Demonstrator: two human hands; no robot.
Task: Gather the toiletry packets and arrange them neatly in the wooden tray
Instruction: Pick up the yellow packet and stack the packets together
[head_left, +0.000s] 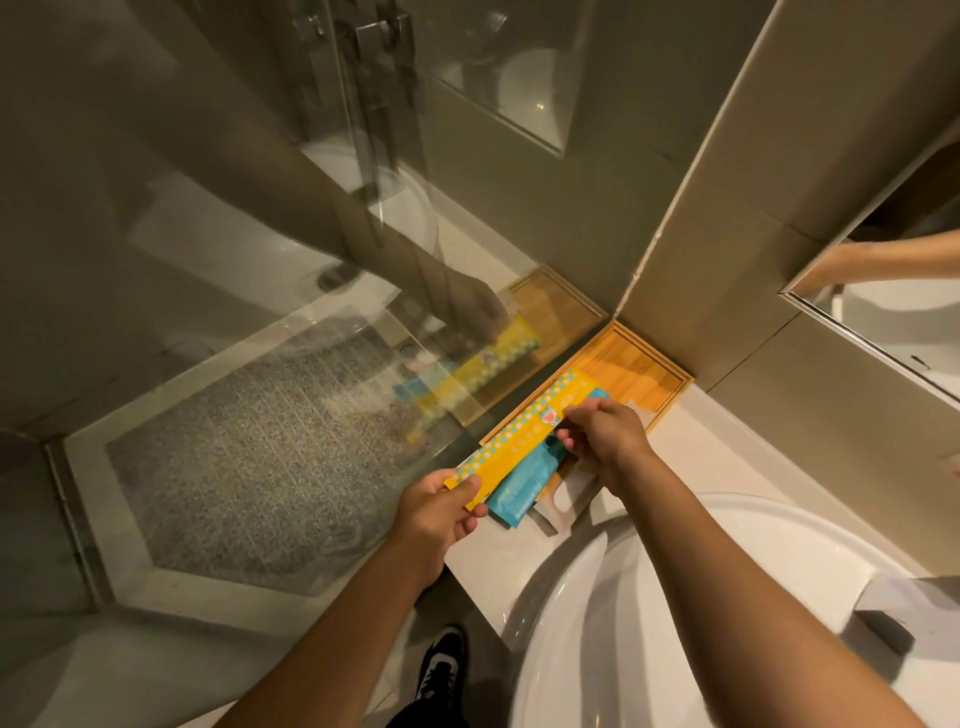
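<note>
A wooden tray lies in the corner of the white counter, against the tiled wall and the glass partition. A long yellow packet with a dotted edge lies slanted over the tray's left side. My left hand pinches its near end. My right hand pinches it near the middle, by a small printed picture. Beneath it lies a blue packet, partly covered. White packets show under my right hand, half hidden.
A white round basin fills the lower right. A glass shower partition stands directly left of the tray and reflects it. A mirror hangs at the right. A grey box sits on the basin's far rim. My shoe shows below.
</note>
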